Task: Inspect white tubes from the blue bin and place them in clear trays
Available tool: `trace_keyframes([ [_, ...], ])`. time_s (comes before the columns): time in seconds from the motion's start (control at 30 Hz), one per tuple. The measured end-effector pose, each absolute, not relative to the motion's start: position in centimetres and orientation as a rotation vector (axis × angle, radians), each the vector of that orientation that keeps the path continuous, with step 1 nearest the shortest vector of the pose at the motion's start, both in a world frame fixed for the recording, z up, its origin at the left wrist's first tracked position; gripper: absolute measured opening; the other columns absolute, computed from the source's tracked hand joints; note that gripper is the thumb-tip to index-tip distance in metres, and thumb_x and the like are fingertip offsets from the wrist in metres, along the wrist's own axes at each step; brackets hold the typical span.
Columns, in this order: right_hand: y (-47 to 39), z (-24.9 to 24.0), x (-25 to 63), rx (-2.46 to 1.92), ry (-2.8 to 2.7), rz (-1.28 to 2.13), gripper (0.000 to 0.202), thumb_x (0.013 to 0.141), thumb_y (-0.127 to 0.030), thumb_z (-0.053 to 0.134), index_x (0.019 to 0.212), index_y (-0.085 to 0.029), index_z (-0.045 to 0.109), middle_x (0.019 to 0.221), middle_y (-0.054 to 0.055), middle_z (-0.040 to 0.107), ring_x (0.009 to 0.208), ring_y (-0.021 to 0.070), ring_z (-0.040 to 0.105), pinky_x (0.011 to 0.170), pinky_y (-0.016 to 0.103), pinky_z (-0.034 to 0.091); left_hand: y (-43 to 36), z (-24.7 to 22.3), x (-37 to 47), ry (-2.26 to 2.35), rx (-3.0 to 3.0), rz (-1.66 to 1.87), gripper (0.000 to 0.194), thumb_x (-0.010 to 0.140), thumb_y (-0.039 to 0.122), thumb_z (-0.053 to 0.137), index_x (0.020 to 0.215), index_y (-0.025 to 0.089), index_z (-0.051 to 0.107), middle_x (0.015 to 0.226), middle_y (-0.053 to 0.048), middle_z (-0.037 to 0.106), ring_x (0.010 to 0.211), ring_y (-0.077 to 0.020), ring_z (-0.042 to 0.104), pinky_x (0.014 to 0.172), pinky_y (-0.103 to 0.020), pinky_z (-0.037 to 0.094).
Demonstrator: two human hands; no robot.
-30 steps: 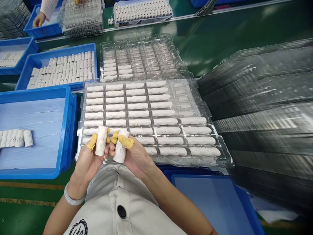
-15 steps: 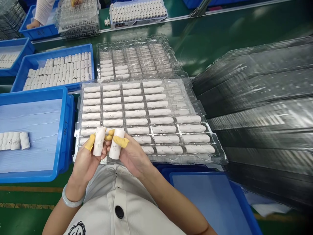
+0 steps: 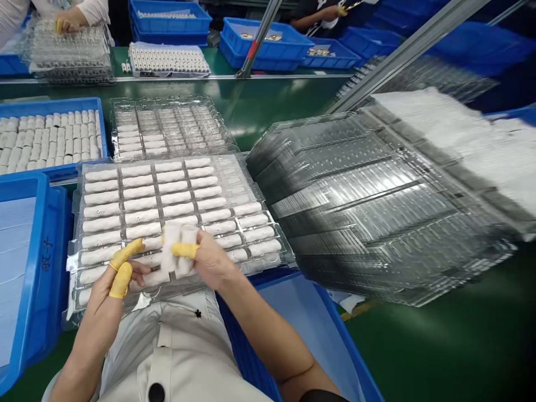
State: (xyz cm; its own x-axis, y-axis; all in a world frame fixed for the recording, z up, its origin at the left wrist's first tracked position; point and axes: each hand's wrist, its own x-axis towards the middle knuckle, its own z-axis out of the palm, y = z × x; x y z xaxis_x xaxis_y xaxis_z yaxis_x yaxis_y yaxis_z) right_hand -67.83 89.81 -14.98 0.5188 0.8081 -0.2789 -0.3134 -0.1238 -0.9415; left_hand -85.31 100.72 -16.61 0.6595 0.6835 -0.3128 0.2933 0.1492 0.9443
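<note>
My right hand (image 3: 211, 259), with a yellow finger cot on its thumb, is closed around two short white cylindrical pieces (image 3: 171, 251) held upright side by side and blurred by motion. Just to their left, my left hand (image 3: 121, 276) has its fingers apart and nothing in it; its thumb and a finger wear yellow cots. Both hands are over the near part of a clear plastic tray (image 3: 72, 262), whose columns hold rows of white cylinders (image 3: 142, 215). Part of the tray's right column, toward the far end, has no white cylinders on top.
Behind stands another clear tray (image 3: 218, 125), partly filled. Blue bins (image 3: 54, 268) are at left, one holding many white pieces (image 3: 54, 137). A tall stack of clear trays (image 3: 355, 201) leans at right. Across the bench, a co-worker's hand (image 3: 71, 21) rests on trays.
My left hand has let go of its white piece and moved away to the left. Both pieces are now in my right hand. The head view has swung right.
</note>
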Motion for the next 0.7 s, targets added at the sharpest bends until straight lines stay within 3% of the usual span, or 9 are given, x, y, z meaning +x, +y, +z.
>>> trace_keyframes([
  [0.07, 88.0, -15.3, -64.2, -1.781, -0.675, 0.627, 0.043, 0.086, -0.061, 0.050, 0.092, -0.022, 0.068, 0.078, 0.007, 0.069, 0.067, 0.0174, 0.065, 0.053, 0.030, 0.050, 101.1, -16.4, -85.6, 0.863, 1.379, 0.342, 0.045, 0.085, 0.051, 0.065, 0.119, 0.022, 0.068, 0.100, -0.006, 0.069, 0.078, -0.0171, 0.058, 0.079, -0.031, 0.047],
  [0.17, 85.4, -15.8, -58.6, -2.021, -0.704, 0.317, 0.047, 0.084, -0.047, 0.057, 0.120, -0.017, 0.060, 0.109, 0.013, 0.067, 0.096, 0.0244, 0.064, 0.077, 0.039, 0.053, 101.4, -16.0, -85.9, 0.894, 1.259, 0.420, 0.042, 0.085, 0.050, 0.066, 0.116, 0.022, 0.069, 0.098, -0.006, 0.069, 0.077, -0.0159, 0.057, 0.077, -0.030, 0.046],
  [0.27, 84.1, -16.2, -54.7, -2.342, -0.826, 0.017, 0.038, 0.083, -0.029, 0.057, 0.116, -0.010, 0.062, 0.114, 0.019, 0.062, 0.109, 0.0322, 0.053, 0.093, 0.051, 0.043, 101.4, -15.7, -85.9, 0.906, 1.186, 0.479, 0.040, 0.085, 0.049, 0.066, 0.114, 0.021, 0.070, 0.100, -0.007, 0.069, 0.084, -0.0181, 0.058, 0.072, -0.030, 0.044],
  [0.37, 83.8, -16.3, -53.3, -2.539, -1.030, -0.027, 0.029, 0.081, -0.011, 0.050, 0.104, -0.009, 0.067, 0.107, 0.021, 0.063, 0.106, 0.0347, 0.050, 0.091, 0.051, 0.038, 101.3, -15.5, -86.0, 0.907, 1.193, 0.499, 0.042, 0.083, 0.051, 0.069, 0.111, 0.020, 0.072, 0.099, -0.008, 0.069, 0.083, -0.0188, 0.059, 0.071, -0.031, 0.043],
  [0.47, 84.0, -16.1, -53.1, -2.654, -1.260, 0.041, 0.036, 0.078, 0.000, 0.045, 0.103, -0.012, 0.068, 0.100, 0.017, 0.065, 0.102, 0.0304, 0.052, 0.088, 0.044, 0.038, 101.4, -15.5, -86.4, 0.925, 1.212, 0.507, 0.043, 0.082, 0.052, 0.070, 0.111, 0.021, 0.072, 0.103, -0.007, 0.069, 0.081, -0.0180, 0.059, 0.069, -0.031, 0.043],
  [0.57, 84.4, -15.9, -52.4, -2.741, -1.384, 0.075, 0.041, 0.080, 0.002, 0.043, 0.110, -0.013, 0.066, 0.099, 0.014, 0.066, 0.098, 0.0253, 0.056, 0.086, 0.037, 0.038, 102.1, -15.6, -87.2, 0.950, 1.224, 0.516, 0.039, 0.085, 0.050, 0.067, 0.113, 0.024, 0.072, 0.105, -0.005, 0.069, 0.083, -0.0167, 0.059, 0.069, -0.029, 0.043],
  [0.7, 85.7, -15.8, -50.6, -2.846, -1.398, 0.057, 0.035, 0.083, -0.004, 0.047, 0.112, -0.009, 0.066, 0.107, 0.020, 0.066, 0.099, 0.0274, 0.060, 0.083, 0.038, 0.041, 103.5, -15.4, -88.7, 0.946, 1.279, 0.521, 0.041, 0.083, 0.052, 0.067, 0.112, 0.023, 0.072, 0.097, -0.006, 0.070, 0.082, -0.0181, 0.060, 0.073, -0.031, 0.047],
])
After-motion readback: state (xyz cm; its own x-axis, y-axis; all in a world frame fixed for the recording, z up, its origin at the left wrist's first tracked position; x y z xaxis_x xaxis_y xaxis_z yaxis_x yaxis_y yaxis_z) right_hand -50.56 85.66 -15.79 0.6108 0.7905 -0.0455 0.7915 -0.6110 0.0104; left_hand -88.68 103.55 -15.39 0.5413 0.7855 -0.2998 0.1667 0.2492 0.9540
